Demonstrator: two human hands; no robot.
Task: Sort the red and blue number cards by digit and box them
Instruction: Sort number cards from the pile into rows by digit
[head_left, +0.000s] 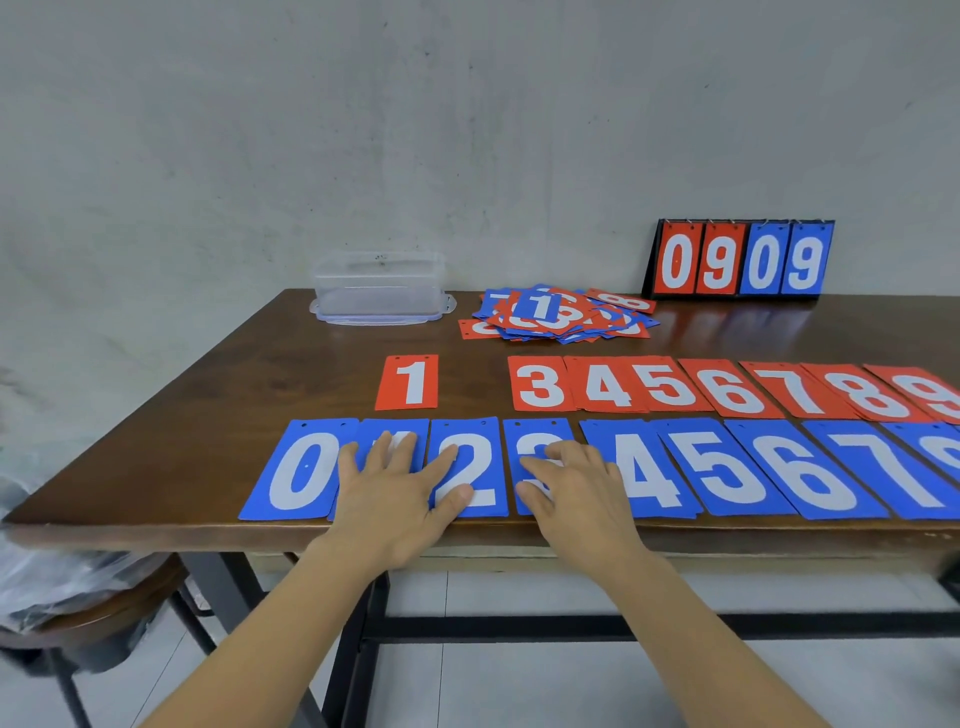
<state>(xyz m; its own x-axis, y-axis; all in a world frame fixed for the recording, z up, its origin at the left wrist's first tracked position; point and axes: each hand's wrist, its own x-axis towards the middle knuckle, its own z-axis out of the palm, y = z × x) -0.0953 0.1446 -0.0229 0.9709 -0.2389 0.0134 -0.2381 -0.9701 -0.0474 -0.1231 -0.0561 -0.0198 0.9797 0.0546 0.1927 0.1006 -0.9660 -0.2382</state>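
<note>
Grey plaster wall behind; dark wooden tabletop (234, 374) on a black metal frame, tiled floor below.

Head view, counts:
- Back row of red cards (675, 387): 8 visible, reading 1, 3, 4, 5, 6, 7, 8, 9. Red 1 card (407, 382) lies alone, with bare wood between it and the 3. From 3 onward the cards overlap edge over edge.
- Front row of blue cards (737, 467): 9 visible, reading 0 to 7, plus one more cut off by the right frame edge, its digit not readable.
- 1 loose pile (556, 314) of mixed red and blue cards at the back centre, a blue 1 on top.
- 1 clear plastic box (379, 286), back left, standing on its lid.
- 1 flip scoreboard (737, 260) against the wall, showing 0 9 in red and 0 9 in blue.

Hands: left hand (395, 493) lies flat on the blue 1 card (415, 427), fingers (387, 447) straight and spread, thumb resting on the blue 2 card (483, 467). Right hand (576, 493) lies flat on the blue 3 card (537, 434), fingers (566, 452) extended and close together, pointing left across the digit. Neither hand grips anything; both cards lie under the fingers, flat on the wood
</note>
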